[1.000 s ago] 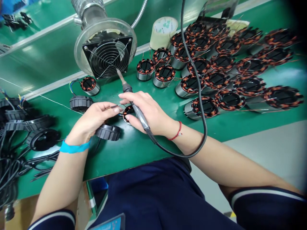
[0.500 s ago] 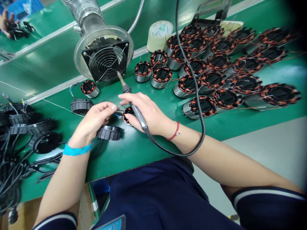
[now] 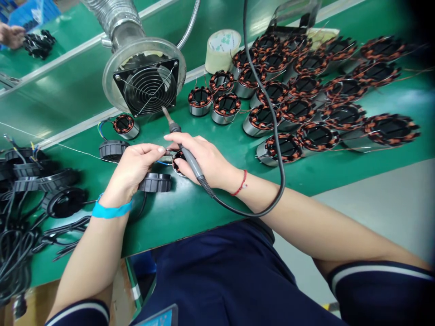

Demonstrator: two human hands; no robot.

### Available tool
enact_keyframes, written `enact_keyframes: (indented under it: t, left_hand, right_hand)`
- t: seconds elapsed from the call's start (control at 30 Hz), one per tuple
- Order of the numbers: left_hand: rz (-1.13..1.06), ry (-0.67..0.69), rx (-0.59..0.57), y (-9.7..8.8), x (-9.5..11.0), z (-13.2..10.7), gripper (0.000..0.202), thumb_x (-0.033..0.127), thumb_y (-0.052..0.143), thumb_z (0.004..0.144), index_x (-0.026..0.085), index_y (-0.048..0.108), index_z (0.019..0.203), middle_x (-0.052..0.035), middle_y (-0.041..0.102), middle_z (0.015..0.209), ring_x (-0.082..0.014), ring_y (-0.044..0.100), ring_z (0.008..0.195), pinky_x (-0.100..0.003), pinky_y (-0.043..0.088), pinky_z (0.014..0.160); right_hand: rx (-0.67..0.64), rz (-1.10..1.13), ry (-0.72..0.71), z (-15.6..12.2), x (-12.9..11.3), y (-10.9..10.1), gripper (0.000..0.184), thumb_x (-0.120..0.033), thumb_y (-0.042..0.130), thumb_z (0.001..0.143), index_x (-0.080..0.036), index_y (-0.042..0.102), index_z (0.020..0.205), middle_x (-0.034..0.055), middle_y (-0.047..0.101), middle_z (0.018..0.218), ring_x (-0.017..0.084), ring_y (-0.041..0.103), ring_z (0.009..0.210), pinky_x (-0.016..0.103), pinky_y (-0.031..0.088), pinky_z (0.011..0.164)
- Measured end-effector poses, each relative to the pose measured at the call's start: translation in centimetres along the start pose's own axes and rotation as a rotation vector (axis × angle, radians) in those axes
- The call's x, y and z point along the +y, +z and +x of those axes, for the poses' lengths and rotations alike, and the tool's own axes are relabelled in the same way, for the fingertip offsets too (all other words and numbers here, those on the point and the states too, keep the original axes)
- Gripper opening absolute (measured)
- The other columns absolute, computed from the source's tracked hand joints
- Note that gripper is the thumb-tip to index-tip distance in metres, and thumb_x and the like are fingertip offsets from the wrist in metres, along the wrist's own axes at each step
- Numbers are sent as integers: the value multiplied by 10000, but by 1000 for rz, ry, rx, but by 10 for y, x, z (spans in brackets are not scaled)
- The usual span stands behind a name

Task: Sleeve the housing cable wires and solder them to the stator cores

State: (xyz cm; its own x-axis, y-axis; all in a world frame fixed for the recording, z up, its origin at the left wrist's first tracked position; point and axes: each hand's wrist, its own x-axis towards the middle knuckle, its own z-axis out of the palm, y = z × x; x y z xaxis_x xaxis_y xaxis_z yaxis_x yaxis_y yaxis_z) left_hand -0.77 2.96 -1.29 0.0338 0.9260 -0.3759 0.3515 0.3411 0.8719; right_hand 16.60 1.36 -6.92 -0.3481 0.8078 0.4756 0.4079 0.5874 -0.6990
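My right hand is closed around a soldering iron, whose tip points up and away toward the fan grille. The fingers of that hand also reach a copper-wound motor stator, partly hidden beneath them. My left hand pinches a thin wire just left of this stator. A blue lead runs from the stator toward the left fingertips. Just below the left hand lies a black ribbed round cap with a cable. Another black cap sits behind the left hand, beside a wired stator.
A fume extractor fan on a metal duct stands ahead. Several stators fill the right side near a tape roll. Black caps and cables crowd the left. The iron's cord loops over my right forearm. Another person's hand shows top left.
The view has shifted slightly. Both hands stay at the stator with only small finger movements, the iron still held. At top left, the other person's hand has moved apart from the black parts.
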Motion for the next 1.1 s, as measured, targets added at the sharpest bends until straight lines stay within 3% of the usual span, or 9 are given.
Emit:
enact_keyframes:
  t: [0.2,0.37,0.6,0.8,0.97,1.1]
  left_hand:
    - [26,60,-24,-4,-4,-2,136,285,700,694,161,646,696,48,485,535,-64,363,470,-207,235,449]
    - [7,84,8,2,-3,-10,105,235,683,666,157,615,647,66,445,496,-52,307,445,-206,202,439]
    - [-71,68,-3,5,-3,-22,118,188,690,665,157,584,624,75,447,483,-46,315,453,-193,230,452]
    - [-115,64,-40,1,-5,-28,123,191,723,680,159,608,647,67,501,540,-41,356,482,-170,274,469]
    - [-117,48,-45,0,-7,-29,124,237,740,707,168,650,658,61,496,523,-53,386,503,-169,312,488]
    - [-74,36,-19,2,-6,-28,130,287,751,714,164,710,700,18,608,603,-87,486,583,-193,381,552]
  right_hand:
    - [60,206,103,1,3,7,430,-137,432,849,-244,441,1265,2,708,1030,146,661,949,295,498,854]
    - [141,310,82,1,2,14,394,-132,437,866,-188,434,1257,-28,639,839,111,610,754,261,501,755]
    - [203,198,-125,-5,-2,12,320,-161,422,929,-215,432,1244,-6,610,903,133,606,840,309,506,814]
    - [246,220,-268,-6,-1,11,292,-149,430,945,-210,427,1230,1,612,867,147,569,782,329,488,756]
    - [234,213,-288,-8,2,11,304,-147,419,942,-220,425,1237,13,629,902,151,550,764,328,487,723]
    - [221,234,-268,-5,3,9,317,-145,436,941,-213,424,1251,14,642,920,145,573,787,324,501,751]
